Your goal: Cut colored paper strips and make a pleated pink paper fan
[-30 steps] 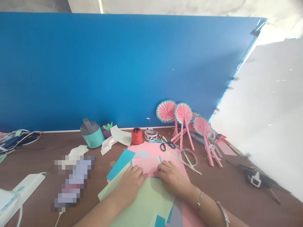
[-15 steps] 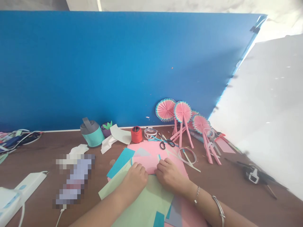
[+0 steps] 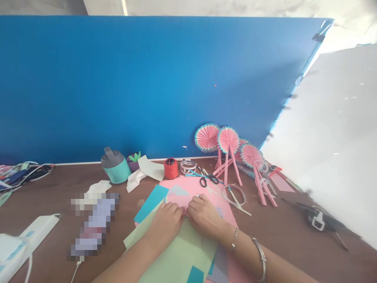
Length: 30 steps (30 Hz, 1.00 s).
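Note:
A small pink sheet of paper (image 3: 183,201) with a blue edge lies across the stack in front of me. My left hand (image 3: 167,221) has its fingers curled down on the near left part of the sheet. Close beside it, my right hand (image 3: 204,216) bends its fingers over the sheet's right part, and the thumbs nearly meet. The fingers cover most of the lower edge, so any crease there is hidden. Beneath both hands is a pale green sheet (image 3: 173,255), with a large pink sheet (image 3: 191,184) and a blue sheet (image 3: 151,202) under it.
Black-handled scissors (image 3: 208,180) and rolls of tape (image 3: 187,167) lie behind the papers. Pleated pink paper fans (image 3: 228,140) lean at the back right. A red spool (image 3: 171,168), a teal pot (image 3: 117,171), a power strip (image 3: 32,239) and a glue gun (image 3: 318,221) surround the work.
My right hand has slid left, closer to my left hand, over the small pink sheet. Less of that sheet shows now. My left hand has barely moved.

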{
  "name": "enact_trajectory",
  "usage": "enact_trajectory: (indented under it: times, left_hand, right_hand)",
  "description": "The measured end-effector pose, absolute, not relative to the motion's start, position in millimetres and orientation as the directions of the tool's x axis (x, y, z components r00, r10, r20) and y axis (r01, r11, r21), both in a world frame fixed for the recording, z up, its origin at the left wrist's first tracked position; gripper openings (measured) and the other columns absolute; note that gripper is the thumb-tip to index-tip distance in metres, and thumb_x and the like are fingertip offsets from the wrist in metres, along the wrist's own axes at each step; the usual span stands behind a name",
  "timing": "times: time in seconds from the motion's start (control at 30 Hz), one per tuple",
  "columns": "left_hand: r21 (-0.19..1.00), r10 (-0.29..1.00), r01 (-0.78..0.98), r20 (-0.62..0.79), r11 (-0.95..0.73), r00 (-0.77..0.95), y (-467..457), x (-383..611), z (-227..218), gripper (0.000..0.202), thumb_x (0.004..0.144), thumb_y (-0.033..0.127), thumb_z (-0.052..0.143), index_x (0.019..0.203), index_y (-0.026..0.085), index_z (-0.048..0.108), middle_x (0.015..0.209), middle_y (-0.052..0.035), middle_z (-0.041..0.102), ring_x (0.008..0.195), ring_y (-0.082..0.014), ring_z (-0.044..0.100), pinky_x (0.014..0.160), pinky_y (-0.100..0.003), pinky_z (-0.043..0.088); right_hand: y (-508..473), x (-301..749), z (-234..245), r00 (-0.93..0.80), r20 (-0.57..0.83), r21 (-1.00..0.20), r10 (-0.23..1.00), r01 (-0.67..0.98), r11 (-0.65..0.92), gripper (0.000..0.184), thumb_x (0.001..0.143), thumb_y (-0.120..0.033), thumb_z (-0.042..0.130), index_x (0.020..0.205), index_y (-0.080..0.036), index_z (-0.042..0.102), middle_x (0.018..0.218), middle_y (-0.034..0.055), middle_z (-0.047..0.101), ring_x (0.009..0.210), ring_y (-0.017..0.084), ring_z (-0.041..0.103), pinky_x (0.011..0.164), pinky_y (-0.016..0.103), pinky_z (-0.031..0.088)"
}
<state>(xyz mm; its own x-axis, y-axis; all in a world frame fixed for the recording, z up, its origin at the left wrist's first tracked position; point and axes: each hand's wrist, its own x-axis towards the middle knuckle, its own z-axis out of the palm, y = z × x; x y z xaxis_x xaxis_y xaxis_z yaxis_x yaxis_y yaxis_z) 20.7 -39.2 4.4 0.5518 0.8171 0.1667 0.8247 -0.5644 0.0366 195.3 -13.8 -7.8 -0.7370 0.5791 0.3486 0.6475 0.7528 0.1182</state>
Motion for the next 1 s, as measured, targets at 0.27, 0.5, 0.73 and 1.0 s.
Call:
enact_trajectory:
  times: [0.27,0.5,0.73,1.0]
  left_hand:
    - [0.03,0.773,0.791,0.24,-0.611,0.588,-29.3,21.8,-7.9,0.024,0.087,0.008,0.043,0.074,0.019,0.061,0.073,-0.0015,0.06,0.073,-0.0179,0.053,0.068,-0.033,0.034]
    - [0.029,0.705,0.734,0.306,-0.678,0.64,-31.0,7.8,0.0,0.03,0.083,0.002,0.039,0.086,0.021,0.063,0.076,-0.002,0.063,0.075,-0.0169,0.054,0.069,-0.033,0.033]
    - [-0.038,0.729,0.78,0.331,-0.625,0.6,-29.2,-6.3,8.6,0.03,0.084,0.002,0.038,0.088,0.02,0.062,0.079,-0.0023,0.065,0.075,-0.0169,0.055,0.069,-0.033,0.033]
    - [-0.143,0.663,0.722,0.306,-0.677,0.683,-38.1,20.5,30.4,0.03,0.086,0.002,0.033,0.088,0.018,0.059,0.075,-0.0046,0.061,0.074,-0.0192,0.053,0.071,-0.035,0.035]
  right_hand:
    - [-15.7,200.8,-13.3,-0.731,0.375,0.102,0.571,0.645,0.758,0.017,0.085,-0.009,0.046,0.07,-0.016,0.052,0.069,0.0033,0.055,0.069,0.017,0.041,0.062,0.032,0.021]
    - [-18.8,225.9,7.3,-0.674,0.371,-0.07,0.639,0.666,0.743,0.015,0.088,-0.017,0.048,0.076,-0.017,0.056,0.071,0.0019,0.058,0.072,0.015,0.047,0.065,0.031,0.024]
    - [-11.5,261.2,18.7,-0.536,0.376,-0.248,0.756,0.728,0.64,0.022,0.088,-0.016,0.045,0.069,-0.018,0.057,0.069,0.0033,0.062,0.073,0.017,0.052,0.07,0.031,0.03]
    - [-28.5,215.4,43.2,-0.619,0.445,-0.079,0.647,0.692,0.717,0.017,0.089,-0.024,0.049,0.08,-0.021,0.064,0.075,0.0043,0.061,0.08,0.019,0.049,0.074,0.034,0.027]
